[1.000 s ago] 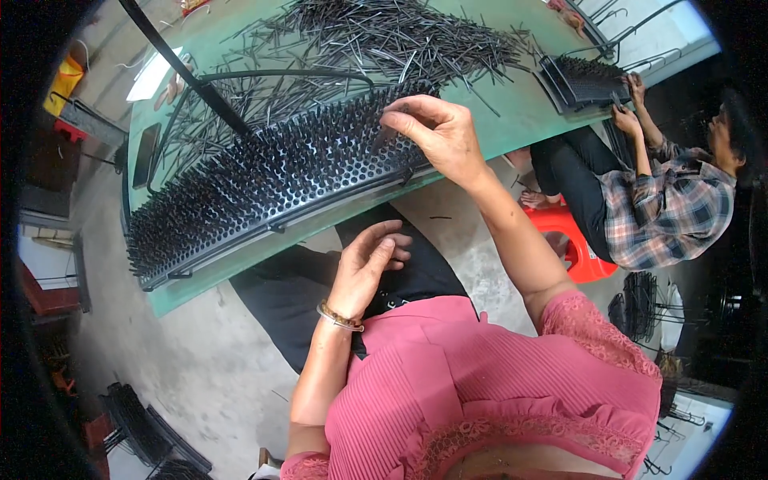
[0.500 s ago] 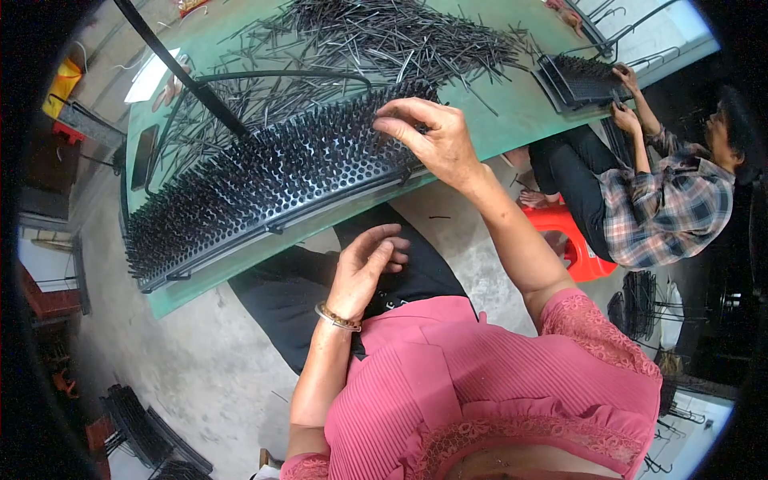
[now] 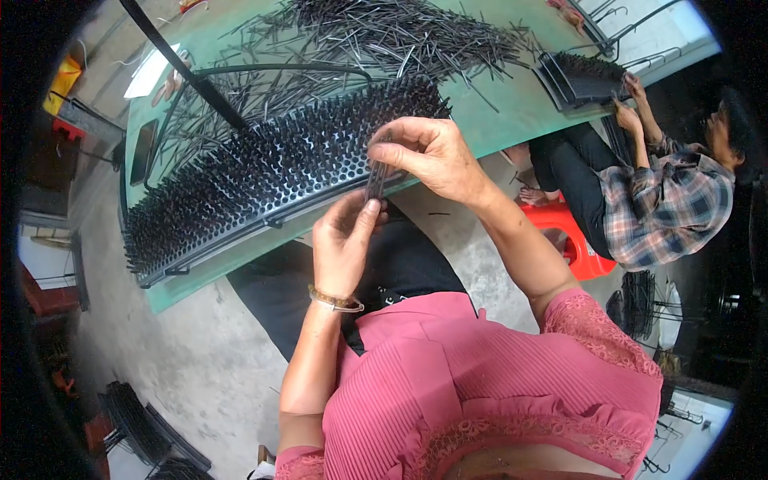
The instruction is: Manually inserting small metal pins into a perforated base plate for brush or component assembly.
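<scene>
A few thin dark sticks point(image 3: 375, 182) stand upright between my hands. My left hand point(image 3: 342, 240) pinches their lower ends between thumb and fingers. At their upper ends my right hand point(image 3: 436, 156) curls, thumb and forefinger closed around them. Just beyond both hands lies a long curved black plate point(image 3: 312, 190) with rows of round holes. Dense short black sticks point(image 3: 264, 164) stand up from most of it. Bare holes show along its near edge, by my hands. The fingertips of my left hand are partly hidden.
The green table point(image 3: 480, 140) bears a large heap of loose dark sticks point(image 3: 400, 40) at the back. A black metal bar point(image 3: 184, 72) rises beside the plate. At right, a person point(image 3: 668, 192) on a red stool point(image 3: 572, 240) handles a similar bristly plate point(image 3: 580, 78).
My left hand has risen toward the plate and now shows sticks in its grip. My right hand has come down from over the bristles to the sticks' tops.
</scene>
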The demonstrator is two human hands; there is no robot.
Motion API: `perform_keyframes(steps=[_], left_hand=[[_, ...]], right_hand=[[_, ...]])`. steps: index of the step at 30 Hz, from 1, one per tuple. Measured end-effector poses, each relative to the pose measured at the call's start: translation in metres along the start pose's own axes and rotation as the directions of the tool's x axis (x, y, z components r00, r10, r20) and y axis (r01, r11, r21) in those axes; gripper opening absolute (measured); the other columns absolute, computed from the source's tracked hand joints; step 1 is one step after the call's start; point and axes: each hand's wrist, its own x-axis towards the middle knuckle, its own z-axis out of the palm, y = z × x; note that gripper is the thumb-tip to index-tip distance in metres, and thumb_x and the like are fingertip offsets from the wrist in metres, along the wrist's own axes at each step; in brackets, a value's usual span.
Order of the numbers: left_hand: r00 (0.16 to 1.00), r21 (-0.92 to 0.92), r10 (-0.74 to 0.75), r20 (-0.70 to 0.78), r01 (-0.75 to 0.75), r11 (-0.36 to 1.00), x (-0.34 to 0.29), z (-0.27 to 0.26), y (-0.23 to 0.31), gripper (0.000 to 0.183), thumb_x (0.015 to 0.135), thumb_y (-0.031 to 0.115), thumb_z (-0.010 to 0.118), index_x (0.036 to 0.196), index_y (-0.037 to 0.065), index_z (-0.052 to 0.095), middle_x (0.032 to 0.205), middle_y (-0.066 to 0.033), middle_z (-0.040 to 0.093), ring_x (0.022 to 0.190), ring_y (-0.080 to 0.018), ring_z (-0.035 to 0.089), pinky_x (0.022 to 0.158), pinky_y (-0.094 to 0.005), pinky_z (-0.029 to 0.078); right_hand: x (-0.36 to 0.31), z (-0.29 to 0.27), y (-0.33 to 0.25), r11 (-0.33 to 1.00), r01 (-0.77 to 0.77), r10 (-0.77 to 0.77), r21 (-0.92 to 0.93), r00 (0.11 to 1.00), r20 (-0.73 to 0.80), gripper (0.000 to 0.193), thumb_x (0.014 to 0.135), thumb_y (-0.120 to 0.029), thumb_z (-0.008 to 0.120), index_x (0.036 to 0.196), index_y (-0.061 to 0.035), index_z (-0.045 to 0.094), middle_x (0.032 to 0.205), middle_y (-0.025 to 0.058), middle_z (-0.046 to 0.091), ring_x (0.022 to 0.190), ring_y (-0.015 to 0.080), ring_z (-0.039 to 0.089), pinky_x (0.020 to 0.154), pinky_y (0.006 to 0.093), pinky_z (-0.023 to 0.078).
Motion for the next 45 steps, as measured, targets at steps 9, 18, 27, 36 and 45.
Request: perform_keyframes(steps=[9,18,27,36,45], left_hand=[[0.973,0.311,0.227,-0.03,-0.207,0.928,0.012,0.006,-0.01,0.027,0.087,0.012,0.061,0.109,-0.003,0.06,0.093,-0.0146,0.068,0.083,-0.0152,0.065,0.073,-0.0278,0.051],[0.989,0.364,0.099,0.114,-0.135,0.921,0.0,0.009,-0.017,0.03,0.087,0.009,0.058,0.115,-0.002,0.054,0.1,-0.0156,0.066,0.088,-0.0207,0.066,0.076,-0.0299,0.051],[0.989,0.353,0.072,0.128,-0.113,0.929,-0.007,0.009,-0.024,0.027,0.086,0.006,0.058,0.112,-0.001,0.057,0.098,-0.0136,0.066,0.086,-0.0204,0.066,0.074,-0.0294,0.051],[0.988,0.387,0.029,0.154,-0.087,0.918,-0.009,0.008,-0.025,0.029,0.086,0.006,0.057,0.114,0.0,0.056,0.1,-0.012,0.066,0.089,-0.0176,0.064,0.077,-0.0278,0.05],[0.983,0.391,-0.033,0.182,-0.042,0.92,-0.011,0.009,-0.025,0.03,0.087,0.007,0.056,0.116,0.0,0.055,0.104,-0.011,0.066,0.093,-0.0151,0.063,0.08,-0.0267,0.049]], right_hand=[[0.006,-0.011,-0.001,0.981,0.152,-0.162,-0.117,0.984,-0.078,0.016,0.083,-0.013,0.065,0.09,0.0008,0.066,0.077,0.0032,0.065,0.071,0.0061,0.058,0.064,0.0226,0.048],[0.031,-0.023,0.019,0.9,0.29,-0.346,-0.326,0.929,-0.128,0.014,0.082,-0.013,0.066,0.09,-0.0021,0.067,0.077,0.0029,0.067,0.068,0.0058,0.058,0.062,0.0227,0.047],[0.037,-0.027,0.025,0.813,0.409,-0.455,-0.415,0.891,-0.013,0.015,0.079,-0.017,0.069,0.089,-0.0058,0.068,0.077,0.0056,0.067,0.067,0.014,0.061,0.062,0.0269,0.047],[0.036,-0.029,0.025,0.716,0.479,-0.539,-0.509,0.842,0.034,0.013,0.077,-0.009,0.069,0.089,-0.0028,0.069,0.083,0.0045,0.068,0.074,0.0149,0.06,0.067,0.0272,0.048],[0.037,-0.029,0.041,0.878,0.387,-0.43,-0.28,0.896,-0.109,0.014,0.077,-0.014,0.07,0.088,-0.0057,0.069,0.081,0.0054,0.068,0.071,0.0176,0.063,0.065,0.0284,0.049]])
